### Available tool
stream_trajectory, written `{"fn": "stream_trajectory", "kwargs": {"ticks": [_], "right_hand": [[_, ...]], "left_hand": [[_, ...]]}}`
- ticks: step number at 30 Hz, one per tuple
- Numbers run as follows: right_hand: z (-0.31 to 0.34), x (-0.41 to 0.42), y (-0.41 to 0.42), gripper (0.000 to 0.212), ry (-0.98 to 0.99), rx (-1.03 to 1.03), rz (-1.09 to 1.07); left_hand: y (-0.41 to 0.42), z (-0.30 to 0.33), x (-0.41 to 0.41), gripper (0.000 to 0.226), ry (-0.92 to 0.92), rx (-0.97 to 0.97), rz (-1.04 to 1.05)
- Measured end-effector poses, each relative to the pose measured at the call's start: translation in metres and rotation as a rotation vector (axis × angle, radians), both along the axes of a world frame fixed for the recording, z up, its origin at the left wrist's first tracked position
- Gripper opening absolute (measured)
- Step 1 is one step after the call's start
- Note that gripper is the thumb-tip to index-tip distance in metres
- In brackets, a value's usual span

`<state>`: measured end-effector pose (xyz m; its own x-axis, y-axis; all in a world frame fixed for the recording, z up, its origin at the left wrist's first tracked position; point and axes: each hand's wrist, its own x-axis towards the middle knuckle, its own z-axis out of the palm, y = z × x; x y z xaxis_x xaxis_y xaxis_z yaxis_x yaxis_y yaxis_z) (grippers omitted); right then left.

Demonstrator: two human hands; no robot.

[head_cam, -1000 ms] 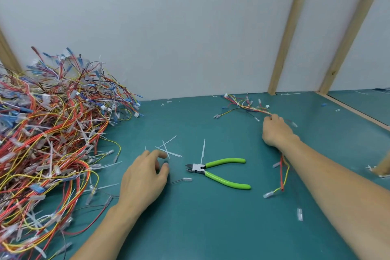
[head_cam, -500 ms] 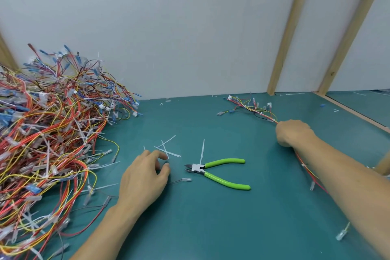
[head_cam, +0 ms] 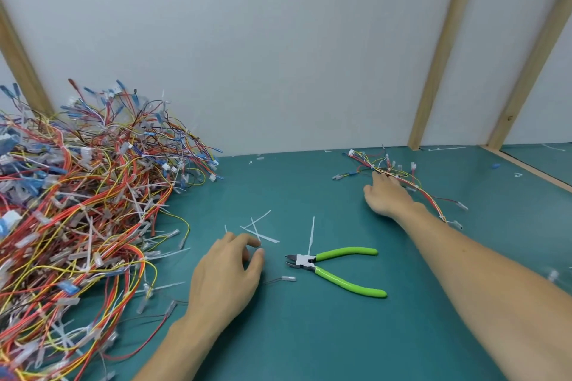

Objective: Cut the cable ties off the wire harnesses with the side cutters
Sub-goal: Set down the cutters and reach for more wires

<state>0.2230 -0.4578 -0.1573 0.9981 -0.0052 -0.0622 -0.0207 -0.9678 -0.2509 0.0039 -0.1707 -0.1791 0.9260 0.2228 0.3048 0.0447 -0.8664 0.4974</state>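
The green-handled side cutters (head_cam: 335,267) lie on the teal table, handles spread, with neither hand on them. My left hand (head_cam: 227,272) rests on the table just left of their jaws, fingers loosely curled and holding nothing. In front of its fingertips lie several cut white cable ties (head_cam: 258,230). My right hand (head_cam: 387,198) reaches far right, fingers stretched out, tips touching a loose wire harness (head_cam: 390,168) that lies near the back wall. A big tangled pile of red, yellow and blue wire harnesses (head_cam: 80,210) fills the left side.
One cut tie (head_cam: 311,235) lies above the cutters' head. A stray terminal wire (head_cam: 286,278) sits beside my left thumb. Small clippings dot the teal table (head_cam: 309,334). Wooden frame posts (head_cam: 439,49) stand along the white back wall on the right.
My right hand carried the harness in its grip from the middle right towards the back wall, laid it down and opened. The left hand and cutters stayed put.
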Motion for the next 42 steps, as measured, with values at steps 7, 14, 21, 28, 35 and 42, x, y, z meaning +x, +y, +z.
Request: {"fn": "stream_trajectory", "kwargs": {"ticks": [7,14,21,28,35,42], "right_hand": [[-0.011,0.019,-0.007,0.069,0.016,0.026,-0.23],[0.011,-0.011,0.049,0.053,-0.1,0.108,-0.006],[0.027,-0.138,0.115,0.004,-0.459,0.279,0.357],[0.01,-0.18,0.164,0.021,-0.183,0.679,0.346],[-0.002,-0.194,0.163,0.022,-0.482,0.891,0.361],[-0.007,-0.192,0.153,0.031,-0.463,0.808,0.351]], "left_hand": [[-0.001,-0.002,0.003,0.015,-0.019,-0.006,0.005],[0.0,-0.004,0.008,0.012,-0.017,0.008,0.015],[0.007,-0.008,0.012,0.025,0.031,-0.026,0.006],[0.01,-0.003,0.015,0.019,0.012,-0.405,0.128],[0.023,0.032,0.024,0.022,0.198,-0.61,0.143],[0.078,0.134,0.045,0.021,0.037,0.035,0.191]]}}
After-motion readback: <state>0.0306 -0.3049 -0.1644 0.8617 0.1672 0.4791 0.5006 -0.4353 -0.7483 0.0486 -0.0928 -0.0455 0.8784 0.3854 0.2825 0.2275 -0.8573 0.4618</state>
